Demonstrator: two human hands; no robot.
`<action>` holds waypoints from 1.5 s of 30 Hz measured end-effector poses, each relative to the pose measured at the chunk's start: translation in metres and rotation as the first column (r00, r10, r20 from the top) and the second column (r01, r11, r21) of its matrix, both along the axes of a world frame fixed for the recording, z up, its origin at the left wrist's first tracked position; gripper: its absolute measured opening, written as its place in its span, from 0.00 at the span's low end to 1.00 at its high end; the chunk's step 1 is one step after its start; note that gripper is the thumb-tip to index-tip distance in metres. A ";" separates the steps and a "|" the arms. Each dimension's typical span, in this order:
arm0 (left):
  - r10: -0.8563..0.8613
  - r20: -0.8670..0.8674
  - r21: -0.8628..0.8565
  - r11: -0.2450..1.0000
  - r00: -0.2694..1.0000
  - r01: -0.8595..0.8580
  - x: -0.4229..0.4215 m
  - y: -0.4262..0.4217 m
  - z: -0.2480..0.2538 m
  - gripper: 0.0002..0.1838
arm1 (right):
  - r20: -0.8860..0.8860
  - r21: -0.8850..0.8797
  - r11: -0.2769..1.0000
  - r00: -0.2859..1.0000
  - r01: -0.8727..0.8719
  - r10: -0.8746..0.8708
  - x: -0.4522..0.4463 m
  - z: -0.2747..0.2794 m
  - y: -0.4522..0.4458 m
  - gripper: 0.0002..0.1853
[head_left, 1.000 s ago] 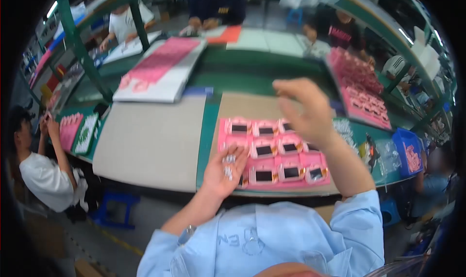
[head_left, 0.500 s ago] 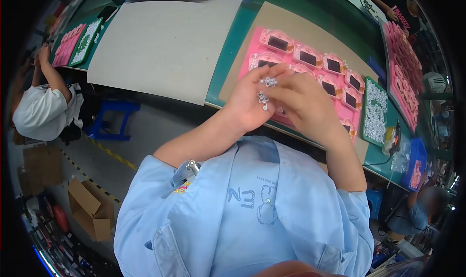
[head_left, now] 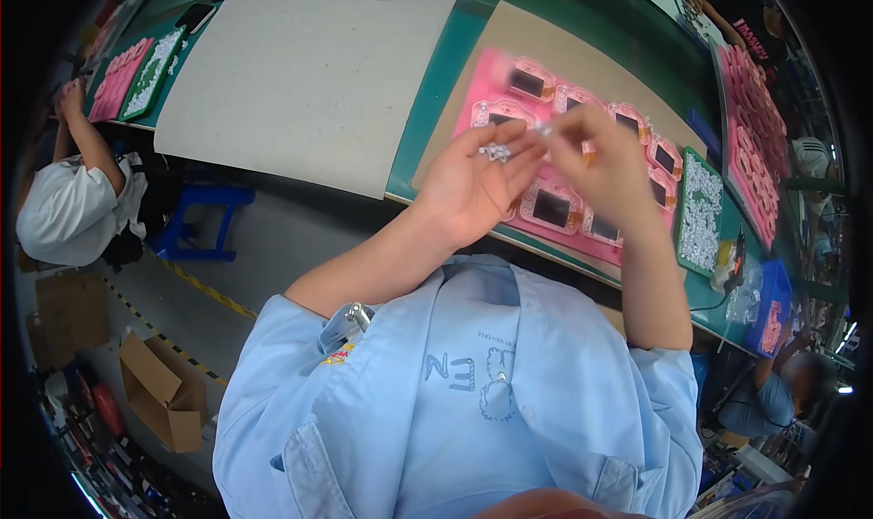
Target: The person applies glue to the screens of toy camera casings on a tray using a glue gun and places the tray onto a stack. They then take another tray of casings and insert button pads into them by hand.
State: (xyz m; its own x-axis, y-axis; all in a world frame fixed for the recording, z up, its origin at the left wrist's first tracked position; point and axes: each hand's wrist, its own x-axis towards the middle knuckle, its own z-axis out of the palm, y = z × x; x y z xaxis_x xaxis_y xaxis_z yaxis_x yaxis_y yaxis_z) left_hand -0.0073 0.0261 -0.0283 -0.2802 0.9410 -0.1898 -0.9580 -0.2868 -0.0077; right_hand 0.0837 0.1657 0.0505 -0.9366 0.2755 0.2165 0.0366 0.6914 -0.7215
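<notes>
My left hand point(head_left: 466, 194) is turned palm up with its fingers stretched out. A little cluster of small clear plastic pieces point(head_left: 495, 153) lies on those fingers. Blurred by motion, my right hand point(head_left: 600, 160) pinches a small clear plastic piece point(head_left: 543, 130) between thumb and fingertips, just beyond the left fingertips. Both hands are over a pink tray point(head_left: 484, 75) carrying several pink game-console shells with dark screens point(head_left: 552, 206). My right hand and forearm hide some of these shells.
Right of the pink tray is a green tray point(head_left: 688, 246) of small clear pieces. A blue bin point(head_left: 773, 294) and stacked pink parts point(head_left: 755, 174) lie farther right. Grey board point(head_left: 300, 83) covers the bench to the left. Co-workers sit at both sides, one in a white top point(head_left: 77, 205).
My right hand has moved away from my left palm, up and to the right, with a small piece in its pinch. Fewer clear pieces show in the left hand.
</notes>
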 end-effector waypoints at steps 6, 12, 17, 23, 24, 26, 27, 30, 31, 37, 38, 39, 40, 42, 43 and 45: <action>0.138 -0.054 -0.121 0.982 0.989 -0.144 -0.013 -0.011 0.011 0.12 | 0.007 0.184 0.948 0.964 0.260 -0.265 -0.039 -0.034 0.080 0.11; 0.237 -0.059 -0.084 0.967 0.970 -0.242 -0.032 -0.020 -0.003 0.13 | 0.103 0.194 0.966 0.976 0.168 -0.191 -0.075 -0.036 0.059 0.12; 0.317 -0.023 -0.119 0.941 0.948 -0.317 -0.042 -0.029 0.000 0.13 | 0.015 0.373 0.921 0.992 0.108 -0.122 -0.099 -0.060 0.055 0.10; 0.307 0.002 -0.128 0.944 0.952 -0.304 -0.047 -0.030 -0.011 0.13 | -0.056 0.584 0.804 0.994 0.112 -0.098 -0.107 -0.067 0.048 0.09; 0.302 0.007 -0.126 0.946 0.953 -0.299 -0.047 -0.030 -0.012 0.13 | -0.040 0.581 0.808 0.995 0.101 -0.095 -0.108 -0.067 0.047 0.09; 0.303 0.013 -0.137 0.945 0.953 -0.299 -0.048 -0.029 -0.013 0.13 | -0.010 0.574 0.815 0.996 0.077 -0.088 -0.110 -0.069 0.048 0.09; 0.305 0.015 -0.141 0.943 0.952 -0.300 -0.048 -0.029 -0.014 0.13 | 0.006 0.555 0.829 0.996 0.074 -0.092 -0.111 -0.070 0.049 0.09; 0.303 0.027 -0.152 0.943 0.953 -0.295 -0.048 -0.028 -0.017 0.13 | 0.105 0.449 0.892 0.988 0.056 -0.115 -0.114 -0.071 0.047 0.10; 0.303 0.031 -0.157 0.943 0.953 -0.295 -0.048 -0.028 -0.018 0.13 | 0.172 0.380 0.923 0.977 0.054 -0.128 -0.115 -0.067 0.044 0.10; 0.304 0.031 -0.161 0.942 0.952 -0.295 -0.049 -0.029 -0.020 0.13 | 0.292 0.303 0.953 0.952 -0.003 -0.090 -0.113 -0.055 0.048 0.12; 0.304 0.030 -0.152 0.943 0.952 -0.296 -0.049 -0.030 -0.020 0.13 | 0.185 0.341 0.940 0.981 -0.012 -0.055 -0.111 -0.064 0.055 0.13; 0.305 0.030 -0.142 0.944 0.952 -0.298 -0.049 -0.031 -0.020 0.13 | 0.119 0.287 0.957 0.991 0.031 -0.068 -0.106 -0.061 0.054 0.13; 0.298 0.025 -0.135 0.947 0.954 -0.292 -0.049 -0.032 -0.018 0.13 | 0.053 0.229 0.971 0.995 0.069 -0.084 -0.097 -0.055 0.049 0.13; 0.286 0.015 -0.123 0.951 0.958 -0.282 -0.045 -0.034 -0.008 0.14 | -0.018 0.116 0.991 0.998 0.069 -0.068 -0.073 -0.042 0.029 0.13; 0.251 -0.014 -0.111 0.961 0.968 -0.251 -0.042 -0.033 -0.002 0.14 | -0.026 0.063 0.997 0.999 0.038 -0.037 -0.058 -0.034 0.014 0.13; 0.159 -0.072 -0.096 0.982 0.985 -0.166 -0.030 -0.028 0.007 0.15 | -0.119 0.207 0.972 0.983 -0.112 0.139 -0.033 -0.021 -0.015 0.15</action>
